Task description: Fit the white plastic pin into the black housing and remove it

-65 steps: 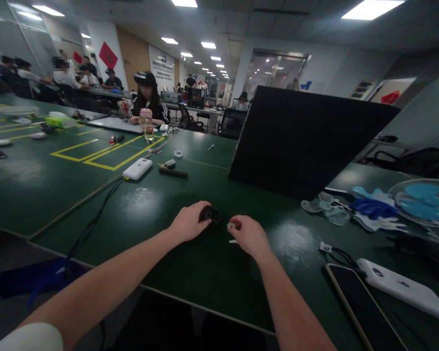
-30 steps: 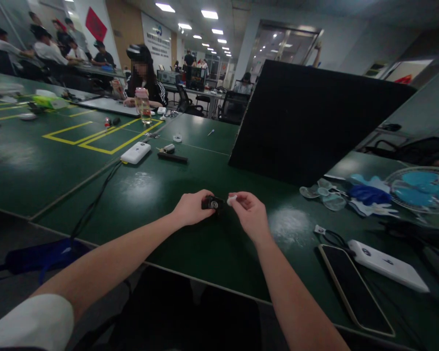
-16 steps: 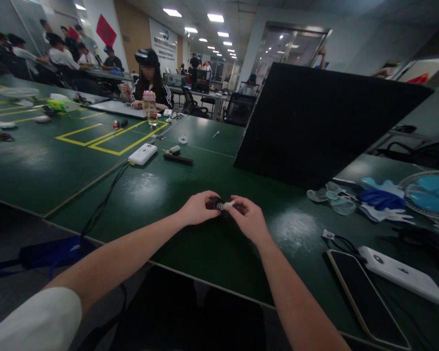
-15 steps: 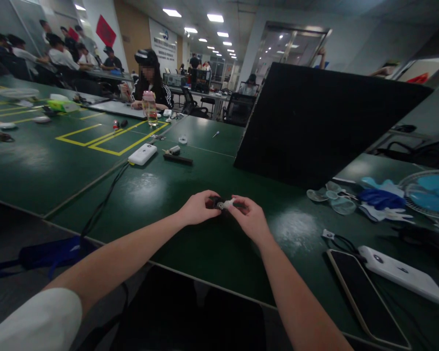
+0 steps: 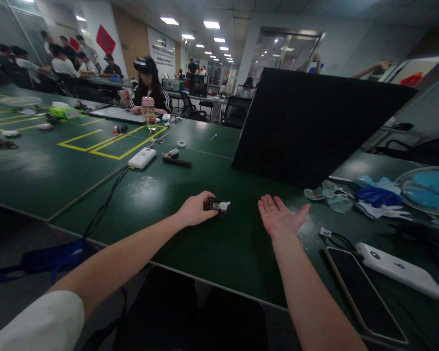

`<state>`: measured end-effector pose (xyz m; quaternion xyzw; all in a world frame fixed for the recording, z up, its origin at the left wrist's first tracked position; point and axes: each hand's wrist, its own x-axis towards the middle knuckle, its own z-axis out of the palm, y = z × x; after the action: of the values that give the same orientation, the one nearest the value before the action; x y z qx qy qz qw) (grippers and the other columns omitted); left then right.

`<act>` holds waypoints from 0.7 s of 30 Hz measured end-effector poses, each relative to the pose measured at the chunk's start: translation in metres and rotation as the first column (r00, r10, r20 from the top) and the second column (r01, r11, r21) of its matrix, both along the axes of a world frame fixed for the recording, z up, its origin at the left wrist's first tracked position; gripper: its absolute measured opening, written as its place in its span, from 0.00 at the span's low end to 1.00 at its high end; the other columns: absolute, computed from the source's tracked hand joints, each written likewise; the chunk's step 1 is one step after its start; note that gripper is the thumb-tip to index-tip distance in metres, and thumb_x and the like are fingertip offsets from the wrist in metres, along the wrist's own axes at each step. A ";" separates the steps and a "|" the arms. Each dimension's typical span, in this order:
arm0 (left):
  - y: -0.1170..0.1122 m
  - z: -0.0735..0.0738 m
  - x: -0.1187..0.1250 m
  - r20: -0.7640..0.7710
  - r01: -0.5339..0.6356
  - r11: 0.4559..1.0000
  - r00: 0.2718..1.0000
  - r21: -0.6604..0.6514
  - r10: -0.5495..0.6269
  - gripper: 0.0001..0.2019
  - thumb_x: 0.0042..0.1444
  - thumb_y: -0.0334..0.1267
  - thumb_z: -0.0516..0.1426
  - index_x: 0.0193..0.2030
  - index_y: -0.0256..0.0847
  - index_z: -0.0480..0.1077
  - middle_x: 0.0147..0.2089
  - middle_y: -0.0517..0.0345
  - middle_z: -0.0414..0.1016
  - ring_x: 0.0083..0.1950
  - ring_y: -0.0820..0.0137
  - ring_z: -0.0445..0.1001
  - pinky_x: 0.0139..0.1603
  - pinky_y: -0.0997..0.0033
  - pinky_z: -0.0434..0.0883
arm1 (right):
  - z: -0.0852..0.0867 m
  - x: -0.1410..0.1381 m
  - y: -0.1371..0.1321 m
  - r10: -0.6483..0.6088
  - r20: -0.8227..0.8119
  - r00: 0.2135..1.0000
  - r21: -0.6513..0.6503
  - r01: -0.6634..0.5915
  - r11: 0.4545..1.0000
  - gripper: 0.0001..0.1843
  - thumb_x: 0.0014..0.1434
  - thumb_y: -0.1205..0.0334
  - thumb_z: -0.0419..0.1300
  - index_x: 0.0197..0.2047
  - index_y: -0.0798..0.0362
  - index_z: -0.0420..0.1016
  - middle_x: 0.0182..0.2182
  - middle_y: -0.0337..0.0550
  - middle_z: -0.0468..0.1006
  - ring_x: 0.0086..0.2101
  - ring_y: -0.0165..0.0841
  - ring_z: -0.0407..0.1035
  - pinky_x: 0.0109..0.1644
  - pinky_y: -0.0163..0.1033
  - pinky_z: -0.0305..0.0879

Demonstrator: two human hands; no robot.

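The left hand (image 5: 194, 210) holds a small black device (image 5: 212, 204), clamped between its thumb and fingers, over the green table (image 5: 201, 248); whether the device touches the table, I cannot tell. A small white part (image 5: 223, 205) sits at the device's right end. The right hand (image 5: 281, 218) is well apart, palm upward, its fingers spread.

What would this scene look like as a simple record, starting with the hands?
Left hand: grips a small black part
White piece: on or against the small black part
Right hand: open, palm up, holding nothing
Surface: green tabletop
Right side: smartphone, white power bank, blue and white gloves, clear fan blades
Beyond the hands: large black panel, slanted
Far left: pink-lidded bottle near yellow tape lines
Background: a seated person wearing a headset
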<state>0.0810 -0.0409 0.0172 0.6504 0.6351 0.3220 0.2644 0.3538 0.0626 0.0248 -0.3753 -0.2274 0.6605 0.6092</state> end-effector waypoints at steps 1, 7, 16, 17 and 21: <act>0.000 -0.001 -0.002 -0.033 -0.017 1.000 0.999 0.012 0.017 0.25 0.54 0.48 0.63 0.58 0.47 0.67 0.50 0.55 0.79 0.48 0.62 0.78 0.46 0.63 0.74 | 0.002 -0.003 -0.002 -0.012 -0.040 0.999 -0.003 0.012 1.000 0.49 0.50 0.18 0.41 0.58 0.48 0.63 0.57 0.57 0.70 0.57 0.46 0.69 0.57 0.57 0.69; -0.015 0.011 -0.052 -0.443 -0.023 0.970 0.887 0.241 0.131 0.22 0.57 0.47 0.59 0.58 0.48 0.67 0.50 0.54 0.79 0.50 0.58 0.77 0.55 0.54 0.67 | 0.006 -0.015 -0.008 0.012 -0.061 0.998 0.009 -0.011 1.000 0.46 0.50 0.19 0.44 0.55 0.47 0.65 0.56 0.55 0.72 0.56 0.47 0.70 0.55 0.57 0.71; -0.030 0.036 -0.150 -0.857 0.207 0.935 0.492 0.287 0.153 0.17 0.63 0.34 0.51 0.56 0.45 0.71 0.43 0.46 0.75 0.45 0.57 0.73 0.59 0.47 0.56 | 0.010 -0.020 -0.012 0.068 -0.015 0.998 0.018 -0.068 0.998 0.47 0.49 0.17 0.40 0.50 0.48 0.70 0.54 0.56 0.74 0.55 0.48 0.71 0.49 0.55 0.74; -0.030 0.035 -0.155 -0.865 0.231 0.935 0.485 0.268 0.128 0.17 0.64 0.33 0.49 0.55 0.46 0.71 0.43 0.46 0.75 0.45 0.58 0.73 0.58 0.48 0.57 | 0.011 -0.021 -0.013 0.069 -0.009 0.998 0.014 -0.069 0.997 0.47 0.50 0.17 0.40 0.50 0.48 0.70 0.54 0.56 0.74 0.55 0.48 0.71 0.48 0.54 0.75; -0.029 0.029 -0.175 -0.803 0.084 0.935 0.542 0.345 0.248 0.16 0.64 0.35 0.50 0.55 0.47 0.72 0.45 0.44 0.73 0.49 0.54 0.71 0.55 0.50 0.60 | 0.011 -0.021 -0.013 0.085 -0.009 0.996 -0.006 -0.086 0.996 0.47 0.51 0.18 0.38 0.49 0.48 0.70 0.53 0.56 0.75 0.54 0.48 0.71 0.45 0.52 0.76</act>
<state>-0.0935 -0.0699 0.0461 0.7289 0.6474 0.0907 -0.2033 0.3326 0.0493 0.0363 -0.3642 -0.2385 0.6883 0.5802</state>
